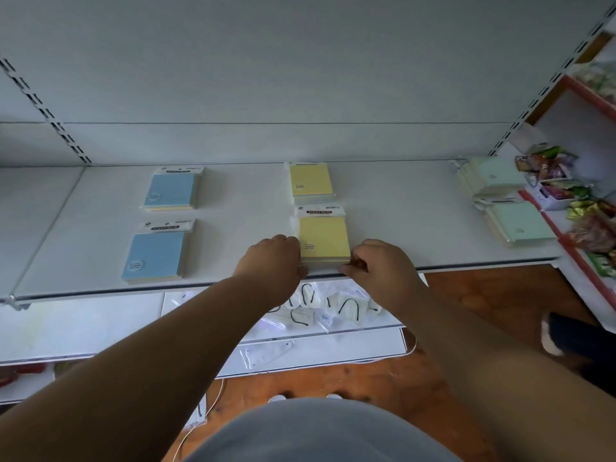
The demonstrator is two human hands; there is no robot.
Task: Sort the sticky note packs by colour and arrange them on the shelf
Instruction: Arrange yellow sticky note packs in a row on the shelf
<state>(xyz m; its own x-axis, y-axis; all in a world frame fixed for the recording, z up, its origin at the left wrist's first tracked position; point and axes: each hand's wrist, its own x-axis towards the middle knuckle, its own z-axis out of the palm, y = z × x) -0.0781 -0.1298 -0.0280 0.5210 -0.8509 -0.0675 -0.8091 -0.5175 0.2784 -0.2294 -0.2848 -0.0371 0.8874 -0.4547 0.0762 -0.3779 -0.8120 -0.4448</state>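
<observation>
On the white shelf (233, 235) lie sticky note packs in three colour groups. Two blue stacks sit at the left, one at the back (171, 190) and one in front (156, 253). Two yellow stacks sit in the middle, the rear yellow stack (310, 180) behind the front yellow stack (323, 238). Two green stacks lie at the right, one behind (493, 176) and one in front (520, 223). My left hand (273, 261) presses the front yellow stack's left side. My right hand (380, 265) pinches its front right corner.
A lower shelf (100, 325) holds clear bags with black loops (320, 308). To the right, a red-edged rack (580, 248) carries snack packets and a small white basket (553, 195). A wooden floor (483, 295) lies below, with a thin white cable.
</observation>
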